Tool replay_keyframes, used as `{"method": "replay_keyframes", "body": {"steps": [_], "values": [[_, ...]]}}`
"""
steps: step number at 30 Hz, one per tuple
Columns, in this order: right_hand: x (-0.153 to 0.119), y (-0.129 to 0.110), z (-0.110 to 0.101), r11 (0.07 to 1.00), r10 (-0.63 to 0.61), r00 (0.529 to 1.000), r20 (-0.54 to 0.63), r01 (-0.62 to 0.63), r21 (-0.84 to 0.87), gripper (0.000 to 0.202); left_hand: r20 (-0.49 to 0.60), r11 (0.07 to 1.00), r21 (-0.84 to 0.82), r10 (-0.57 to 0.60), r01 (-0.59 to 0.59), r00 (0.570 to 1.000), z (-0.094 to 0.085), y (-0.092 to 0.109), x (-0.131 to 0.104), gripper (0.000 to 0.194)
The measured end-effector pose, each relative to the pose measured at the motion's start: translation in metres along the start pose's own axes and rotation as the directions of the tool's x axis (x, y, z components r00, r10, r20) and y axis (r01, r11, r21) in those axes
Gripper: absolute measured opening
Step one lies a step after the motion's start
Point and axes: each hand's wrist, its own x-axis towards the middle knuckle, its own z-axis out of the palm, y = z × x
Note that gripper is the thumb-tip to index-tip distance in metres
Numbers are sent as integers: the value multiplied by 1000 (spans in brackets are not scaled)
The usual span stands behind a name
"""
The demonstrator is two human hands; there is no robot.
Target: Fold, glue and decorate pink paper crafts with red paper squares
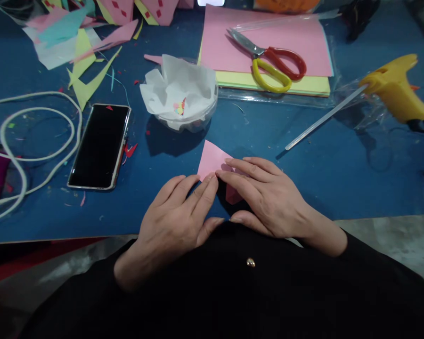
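Note:
A small pink piece of paper (214,159) lies at the table's front, partly covered by my hands. It looks folded, with a darker pink part (233,195) showing below my right fingers. My left hand (178,212) rests its outstretched fingertips on the paper's lower left edge, thumb apart. From the other side, my right hand (268,197) lies across the paper's right part, its fingers extended and slightly spread. Both hands are open, pressing on the paper rather than gripping it. The fingertips of the two hands nearly meet; the paper beneath them is hidden.
Beyond the paper stands a clear bowl lined with white paper (180,89). Scissors (268,59) lie on stacked coloured sheets (219,42). A yellow glue gun (395,87) with a glue stick (325,117) is right. A phone (99,146), white cable (38,110) and paper scraps (85,66) lie left.

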Motion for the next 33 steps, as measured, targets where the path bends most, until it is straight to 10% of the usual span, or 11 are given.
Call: {"method": "replay_keyframes", "body": {"steps": [26,33], "values": [[1,2,5,999,-1,999,-45,3,38,66,1,998,-60,13,-13,1000,6,1,-4,53],[-3,0,-2,994,99,946,-309,-107,-7,43,-87,992,-106,-78,68,993,7,5,6,47]]}}
